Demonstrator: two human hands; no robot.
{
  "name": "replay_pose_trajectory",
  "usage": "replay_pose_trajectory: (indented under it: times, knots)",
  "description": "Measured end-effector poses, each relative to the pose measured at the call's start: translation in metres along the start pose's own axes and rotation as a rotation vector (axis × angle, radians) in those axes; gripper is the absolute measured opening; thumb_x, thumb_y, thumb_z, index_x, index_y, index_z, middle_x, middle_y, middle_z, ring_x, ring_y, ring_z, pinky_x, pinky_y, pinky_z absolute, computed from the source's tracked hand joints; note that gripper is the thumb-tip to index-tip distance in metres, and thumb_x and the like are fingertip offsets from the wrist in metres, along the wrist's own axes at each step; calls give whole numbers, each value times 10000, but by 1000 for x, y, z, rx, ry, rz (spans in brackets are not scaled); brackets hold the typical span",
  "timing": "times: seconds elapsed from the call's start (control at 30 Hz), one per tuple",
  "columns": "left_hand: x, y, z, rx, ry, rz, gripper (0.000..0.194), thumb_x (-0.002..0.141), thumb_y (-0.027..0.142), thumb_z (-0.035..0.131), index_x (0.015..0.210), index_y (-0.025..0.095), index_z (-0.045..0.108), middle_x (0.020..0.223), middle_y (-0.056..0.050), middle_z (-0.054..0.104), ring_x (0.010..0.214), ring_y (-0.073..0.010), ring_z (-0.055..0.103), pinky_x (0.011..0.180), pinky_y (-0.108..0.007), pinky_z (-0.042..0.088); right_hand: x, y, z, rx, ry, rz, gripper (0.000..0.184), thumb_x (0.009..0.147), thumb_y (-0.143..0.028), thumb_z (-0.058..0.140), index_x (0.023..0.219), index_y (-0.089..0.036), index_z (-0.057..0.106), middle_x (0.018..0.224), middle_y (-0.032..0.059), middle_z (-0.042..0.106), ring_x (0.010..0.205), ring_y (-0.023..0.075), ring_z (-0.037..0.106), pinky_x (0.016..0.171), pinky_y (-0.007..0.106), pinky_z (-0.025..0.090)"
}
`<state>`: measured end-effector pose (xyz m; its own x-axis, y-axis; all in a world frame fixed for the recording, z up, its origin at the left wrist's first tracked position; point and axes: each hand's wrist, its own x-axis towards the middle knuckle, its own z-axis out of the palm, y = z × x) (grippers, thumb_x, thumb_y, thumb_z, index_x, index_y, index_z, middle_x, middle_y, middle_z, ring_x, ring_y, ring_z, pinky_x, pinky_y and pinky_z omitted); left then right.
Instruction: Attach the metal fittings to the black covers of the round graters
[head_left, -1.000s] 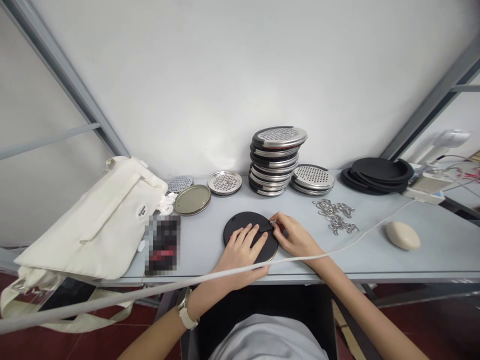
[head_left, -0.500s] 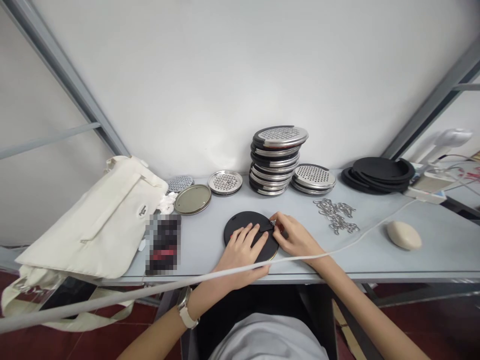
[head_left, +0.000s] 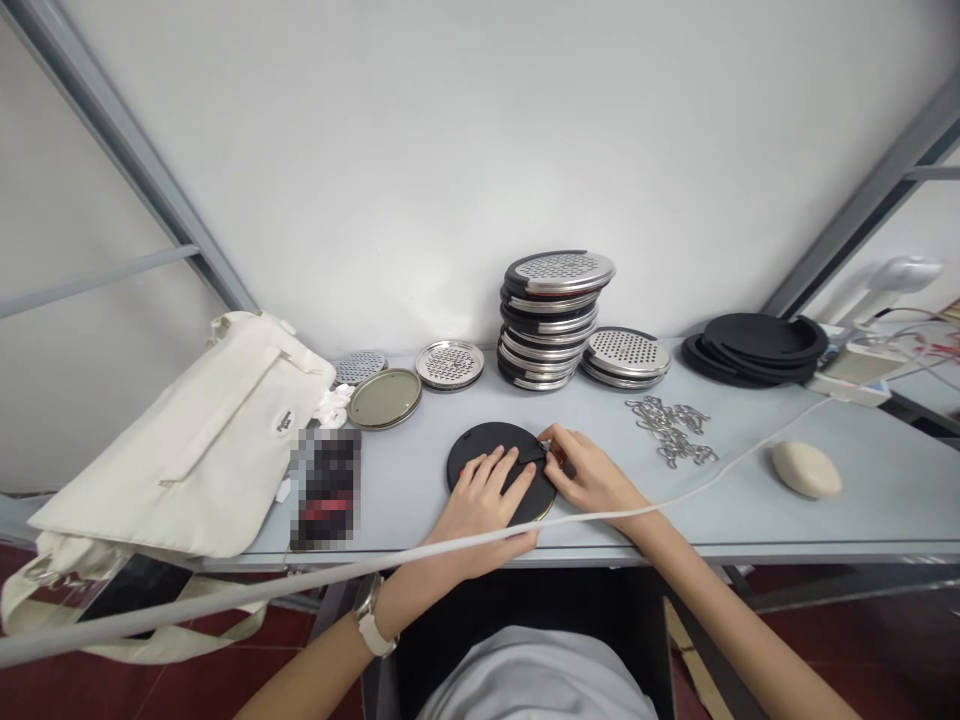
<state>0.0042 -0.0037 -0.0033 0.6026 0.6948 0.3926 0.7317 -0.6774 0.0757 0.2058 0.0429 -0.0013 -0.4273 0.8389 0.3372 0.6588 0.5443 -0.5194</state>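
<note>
Two hands meet at the black disc (head_left: pixel 466 450) on my remote feed, lying flat near the front of the desk (head_left: pixel 420 470). My left hand (head_left: pixel 480 505) rests palm down on it, fingers slightly spread. At the disc's right rim, my right hand (head_left: pixel 585 470) holds thumb and forefinger narrow; I cannot tell what they grip. Right of the disc lie metal clips (head_left: pixel 677 450), then a beige oval object (head_left: pixel 806 470); behind it stands a tall stack of graters (head_left: pixel 555 325), and behind-left a green round plate (head_left: pixel 385 398).

Pale grey garment (head_left: pixel 534 680), bare forearms (head_left: pixel 724 605) and fingers (head_left: pixel 487 472), left wrist (head_left: pixel 386 610) wearing a silvery-cased watch (head_left: pixel 366 597), white strap (head_left: pixel 373 634)
</note>
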Motion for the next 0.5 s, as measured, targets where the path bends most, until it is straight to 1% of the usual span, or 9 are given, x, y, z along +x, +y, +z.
replay_pose_trajectory:
  times: [0.1,0.27,0.5]
  knots:
    - [0,0,0,4,-1,1,606,852,449,507,1380,175,395,1424,-137,397,1315,-319,352,1030,-462,336,0,0,-1,3,-8,3,176,847,-169,433,1021,-175,457,712,15,528,691,178,514,663,282,411]
    - [0,0,0,9,-34,1,614,865,455,482,1396,168,371,1437,-141,376,1326,-324,331,1035,-471,325,0,-1,-1,32,-16,14,173,857,-181,425,1028,-178,451,666,-7,507,646,167,506,624,263,396]
    - [0,-1,0,0,-7,1,605,857,452,497,1383,172,393,1426,-136,393,1322,-320,341,1035,-465,329,1,-2,-1,63,-31,24,150,861,-185,419,1009,-182,438,652,-20,486,619,157,497,607,254,389]
